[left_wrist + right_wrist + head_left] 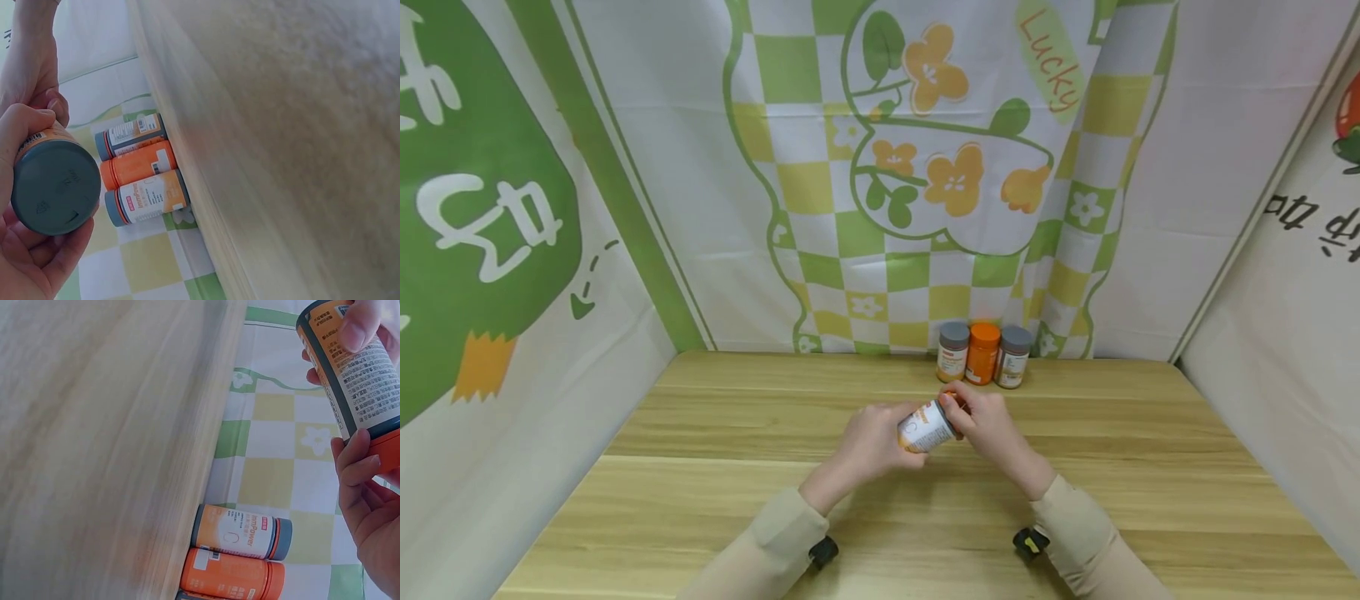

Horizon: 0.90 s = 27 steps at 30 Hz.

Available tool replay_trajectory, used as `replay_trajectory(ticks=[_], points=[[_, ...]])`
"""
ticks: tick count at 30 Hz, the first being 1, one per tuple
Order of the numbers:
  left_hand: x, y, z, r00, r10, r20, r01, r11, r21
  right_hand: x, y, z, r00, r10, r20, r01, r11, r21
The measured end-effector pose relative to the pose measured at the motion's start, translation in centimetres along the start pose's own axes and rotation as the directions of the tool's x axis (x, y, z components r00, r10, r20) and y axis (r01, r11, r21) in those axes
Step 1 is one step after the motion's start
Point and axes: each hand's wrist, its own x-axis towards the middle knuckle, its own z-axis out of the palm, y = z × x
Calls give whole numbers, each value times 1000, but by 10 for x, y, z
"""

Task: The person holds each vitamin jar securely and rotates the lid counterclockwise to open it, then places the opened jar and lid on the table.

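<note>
Both hands on one jar. We see the held jar [925, 429] near the middle of the work area, above the tabletop [737, 475], lying tilted: orange cap [389, 451] toward two o'clock, grey base [56, 187] toward eight.

Left hand [871, 442] sits at the jar's nine o'clock, thumb and fingers curled round the body by the base. Right hand [988, 423] is at three o'clock, thumb and fingertips pinching the orange cap; some of those fingers are hidden, so we can't tell how they all lie.

Three more jars stand side by side at one o'clock from the held one: left grey-lidded jar [952, 354], orange jar [982, 357], right grey-lidded jar [1013, 358]. Neither hand touches them.

Step in hand, our judgement: turning or working the orange cap; on or off, we can't tell. To do it well, we'd clamp the body firmly with the left so it can't spin, grip the cap on opposite sides of its rim, and turn about the jar's own axis rather than bending it sideways. Short turns with a fresh grip should beat one long twist. The smooth wall may slip, so we'd squeeze evenly. We'd also tip the cap end nearer twelve in case anything inside is loose; contents don't show.
</note>
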Motion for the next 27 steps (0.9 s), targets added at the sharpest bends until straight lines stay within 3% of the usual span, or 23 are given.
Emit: replay_trajectory(ticks=[11, 18, 27], points=[[4, 0, -2, 999, -7, 36, 9, 999, -38, -2, 2, -3, 998, -65, -24, 64, 997, -50], [2, -6, -1, 995, -30, 98, 47, 983, -176, 0, 0, -5, 981, -194, -28, 190, 976, -106], [6, -5, -7, 991, -21, 132, 42, 986, -164, 0, 3, -6, 971, -232, -52, 226, 968, -111]])
